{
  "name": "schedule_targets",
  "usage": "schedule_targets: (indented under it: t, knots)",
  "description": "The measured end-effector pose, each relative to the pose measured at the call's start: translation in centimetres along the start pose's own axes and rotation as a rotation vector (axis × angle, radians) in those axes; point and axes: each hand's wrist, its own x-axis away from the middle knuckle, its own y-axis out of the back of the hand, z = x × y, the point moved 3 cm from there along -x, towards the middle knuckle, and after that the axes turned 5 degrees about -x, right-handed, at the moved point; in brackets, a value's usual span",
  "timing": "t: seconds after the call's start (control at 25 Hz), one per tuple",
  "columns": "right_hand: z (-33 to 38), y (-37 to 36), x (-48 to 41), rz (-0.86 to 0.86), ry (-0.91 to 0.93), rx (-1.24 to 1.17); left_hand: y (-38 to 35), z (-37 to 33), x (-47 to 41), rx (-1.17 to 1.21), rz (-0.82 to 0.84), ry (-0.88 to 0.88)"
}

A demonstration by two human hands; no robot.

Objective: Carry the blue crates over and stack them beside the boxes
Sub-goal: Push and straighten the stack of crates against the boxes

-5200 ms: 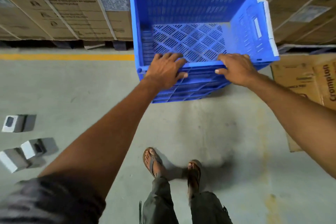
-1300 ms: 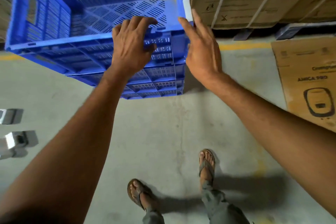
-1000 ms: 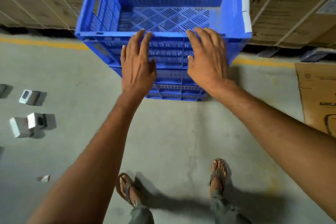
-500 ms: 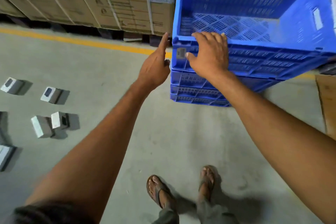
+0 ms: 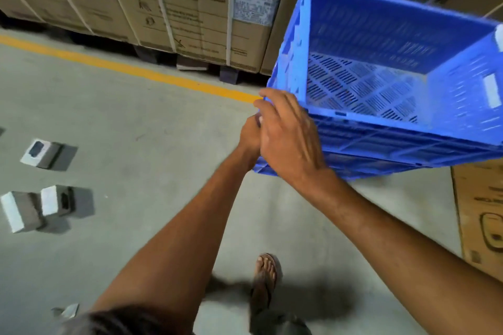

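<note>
A stack of blue slotted crates [image 5: 381,141] stands on the concrete floor at the right, close to the row of large cardboard boxes [image 5: 190,8]; the top crate is empty. My right hand [image 5: 288,139] lies over the stack's near left corner, fingers reaching along the top rim. My left hand [image 5: 249,136] is just behind it at the same corner, its fingers hidden by the right hand.
A yellow floor line [image 5: 136,71] runs in front of the boxes, which sit on pallets. Three small white-and-grey boxes [image 5: 40,153] lie on the floor at left. A flat cardboard sheet [image 5: 479,212] lies at right. My sandalled foot [image 5: 265,277] is below.
Both hands have slid from the front rim of the top crate to its near left corner and now overlap. The view has swung left, so the stack sits further right.
</note>
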Motion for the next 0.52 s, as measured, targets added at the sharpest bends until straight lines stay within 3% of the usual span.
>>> schedule_targets:
  t: [0.08,0.16,0.32,0.4,0.52]
  knots:
    - [0.6,-3.3,-0.8,0.133,-0.166,0.018,1.1,2.8,-2.4,0.099,0.133,-0.004]
    - [-0.5,-6.5,-1.5,0.243,-0.444,0.082,2.3,6.3,-6.3,0.179,0.24,0.036]
    - [-1.7,-12.0,-2.2,0.296,-0.839,0.117,5.7,9.0,-11.9,0.151,0.386,0.021]
    - [-1.9,-14.3,-2.7,0.299,-0.961,0.166,6.2,9.2,-13.9,0.113,0.445,0.002]
    - [-2.7,-16.1,-3.6,0.308,-0.994,0.378,4.7,8.3,-16.7,0.13,0.537,-0.044]
